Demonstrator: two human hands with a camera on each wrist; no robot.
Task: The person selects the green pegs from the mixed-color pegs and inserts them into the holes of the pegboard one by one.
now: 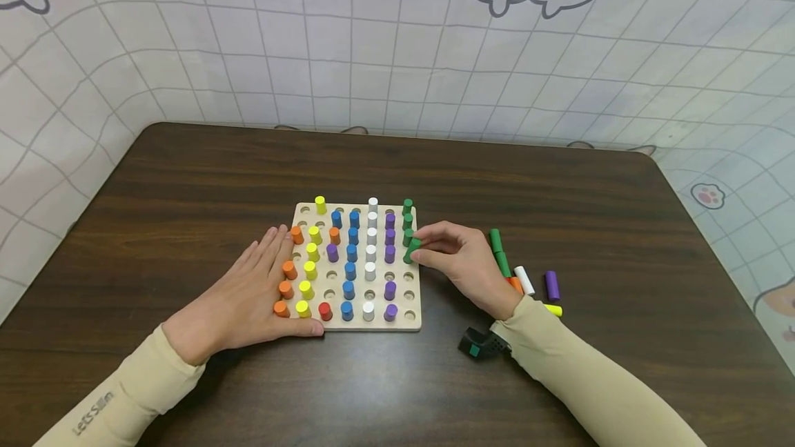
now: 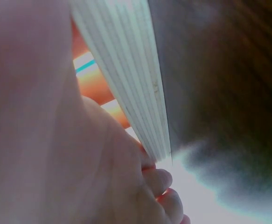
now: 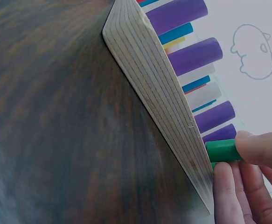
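Observation:
A square wooden pegboard (image 1: 360, 323) lies on the dark table, filled with columns of coloured pegs. My right hand (image 1: 467, 262) pinches a green peg (image 1: 413, 248) between thumb and fingers at the board's right column. In the right wrist view that green peg (image 3: 221, 150) stands at the board's edge; whether it is seated in a hole I cannot tell. Along the left edge my left hand (image 1: 245, 299) rests with straight fingers, thumb at the front corner beside the orange pegs (image 1: 289, 270). The left wrist view shows the palm (image 2: 103, 154) against the board's layered side (image 2: 126, 79).
Right of the board lie loose pegs: green (image 1: 499, 251), white (image 1: 524, 281), purple (image 1: 552, 285), orange and yellow (image 1: 553, 310), partly behind the right wrist. A black device (image 1: 483, 343) is strapped at that wrist. A tile-patterned curtain (image 1: 373, 40) hangs behind the table (image 1: 186, 178).

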